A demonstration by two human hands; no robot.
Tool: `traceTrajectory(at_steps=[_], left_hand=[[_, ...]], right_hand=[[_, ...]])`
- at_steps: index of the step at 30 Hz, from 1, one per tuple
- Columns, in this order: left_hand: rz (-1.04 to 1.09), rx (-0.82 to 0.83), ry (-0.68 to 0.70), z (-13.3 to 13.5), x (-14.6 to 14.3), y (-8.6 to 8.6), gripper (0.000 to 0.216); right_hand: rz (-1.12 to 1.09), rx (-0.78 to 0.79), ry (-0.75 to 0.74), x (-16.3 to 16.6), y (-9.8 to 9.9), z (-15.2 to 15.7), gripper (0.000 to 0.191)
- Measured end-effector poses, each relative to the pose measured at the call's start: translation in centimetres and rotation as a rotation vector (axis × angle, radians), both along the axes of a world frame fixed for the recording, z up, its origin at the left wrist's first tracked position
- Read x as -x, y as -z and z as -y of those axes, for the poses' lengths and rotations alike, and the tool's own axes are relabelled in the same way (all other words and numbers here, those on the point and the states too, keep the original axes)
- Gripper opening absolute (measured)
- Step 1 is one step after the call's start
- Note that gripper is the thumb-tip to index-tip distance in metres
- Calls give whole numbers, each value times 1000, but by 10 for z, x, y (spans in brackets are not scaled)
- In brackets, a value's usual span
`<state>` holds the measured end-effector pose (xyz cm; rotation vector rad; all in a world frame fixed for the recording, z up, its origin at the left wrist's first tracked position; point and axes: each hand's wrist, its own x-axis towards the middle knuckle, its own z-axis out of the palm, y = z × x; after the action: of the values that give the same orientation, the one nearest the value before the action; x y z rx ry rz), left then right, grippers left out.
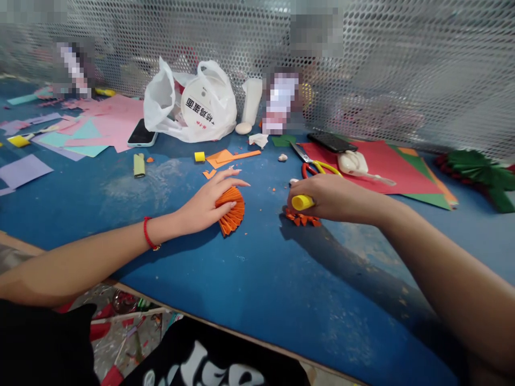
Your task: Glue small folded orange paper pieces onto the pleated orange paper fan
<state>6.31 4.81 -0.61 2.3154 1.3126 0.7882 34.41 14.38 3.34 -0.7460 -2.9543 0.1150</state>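
My left hand [211,197] rests on the table around an orange pleated paper fan [235,217], thumb across its folds and fingers stretched over the far side. In my right fist [328,195] is a yellow glue stick [302,202], one rounded end poking out toward me. Its other end is hidden by the hand. Just below that fist lie small cut orange paper pieces [303,220]. A small yellow cap [199,157] and orange paper scraps [225,158] are beyond my left hand. Scissors [317,165] with red and yellow handles lie past my right hand.
Along the perforated metal panel [249,32] stand a white plastic bag [193,107] and a white tube [252,102]. A phone [142,134] and a lighter [139,165] lie left. Red paper [386,166], a black phone [332,142] and a green folded paper piece [478,171] are right.
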Motion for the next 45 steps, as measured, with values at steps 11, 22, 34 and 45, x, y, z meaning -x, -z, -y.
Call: traceTrajectory(at_steps=[11,22,34,45], left_hand=[[-8,-65,0,-1,-1,-2,39],[-13,-157,110,4,-3,-5,8],[-118,-136,135,1,0,-4,32],[-175,-109,108,2,-1,-6,34]], right_hand=[[148,37,117,4,-13,6,13],[265,-80,192,7,-19,12,28],[403,6,96,8,-12,17,4],[305,32,31,13,-12,24,8]])
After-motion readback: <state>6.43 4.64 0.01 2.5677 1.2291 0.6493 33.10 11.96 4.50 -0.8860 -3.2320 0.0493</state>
